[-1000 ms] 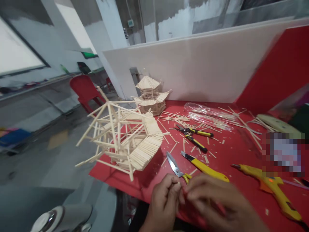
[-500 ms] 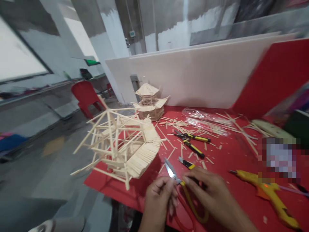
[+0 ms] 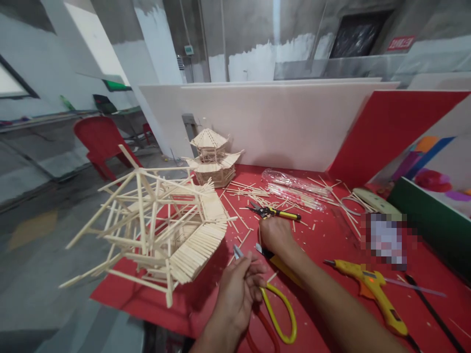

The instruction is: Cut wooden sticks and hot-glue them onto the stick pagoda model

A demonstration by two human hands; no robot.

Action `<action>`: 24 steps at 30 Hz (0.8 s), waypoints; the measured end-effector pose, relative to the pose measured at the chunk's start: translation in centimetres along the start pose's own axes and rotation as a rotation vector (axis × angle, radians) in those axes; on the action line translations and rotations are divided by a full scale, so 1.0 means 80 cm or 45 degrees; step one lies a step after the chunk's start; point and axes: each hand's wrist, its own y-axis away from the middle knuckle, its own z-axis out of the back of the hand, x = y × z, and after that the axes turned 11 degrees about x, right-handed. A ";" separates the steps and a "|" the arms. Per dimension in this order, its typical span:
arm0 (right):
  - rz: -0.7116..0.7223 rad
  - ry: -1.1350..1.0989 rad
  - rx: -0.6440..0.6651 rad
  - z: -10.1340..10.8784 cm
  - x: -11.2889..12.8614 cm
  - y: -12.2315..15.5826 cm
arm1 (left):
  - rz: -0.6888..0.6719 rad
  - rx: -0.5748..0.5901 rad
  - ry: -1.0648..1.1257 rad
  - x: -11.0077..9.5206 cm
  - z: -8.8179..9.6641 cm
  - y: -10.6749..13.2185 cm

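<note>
My left hand [image 3: 237,289] is near the table's front edge, its fingers pinched together on something too small to name. It rests over a pair of scissors [image 3: 281,316] with yellow and red handles, whose blade tips stick out just above the fingers. My right hand [image 3: 275,235] is further in, closed in a fist and pressed down on the red table [image 3: 324,235]; what it grips is hidden. The tip of a yellow utility knife [image 3: 263,251] shows just under it. Yellow-handled pliers [image 3: 273,212] lie just beyond it.
A large stick model frame [image 3: 158,225] overhangs the table's left edge. A small stick pagoda [image 3: 211,158] stands at the back by the white board. Loose sticks and plastic sleeves [image 3: 294,185] are scattered mid-table. A yellow glue gun [image 3: 371,289] lies right. A red chair [image 3: 97,142] stands beyond.
My right hand has left the scissors handles and moved forward, closing into a fist near the pliers. My left hand stays pinched over the scissors. The view has shifted right.
</note>
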 end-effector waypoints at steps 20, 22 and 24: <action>0.639 -1.050 -0.311 -0.003 -0.007 0.142 | 0.009 0.362 -0.290 -0.001 0.012 0.034; 0.563 -1.102 -0.424 -0.010 -0.010 0.149 | -0.040 0.292 -0.239 -0.004 0.011 0.043; 0.473 -1.169 -0.500 -0.014 -0.010 0.157 | -0.090 0.211 -0.182 -0.006 0.011 0.049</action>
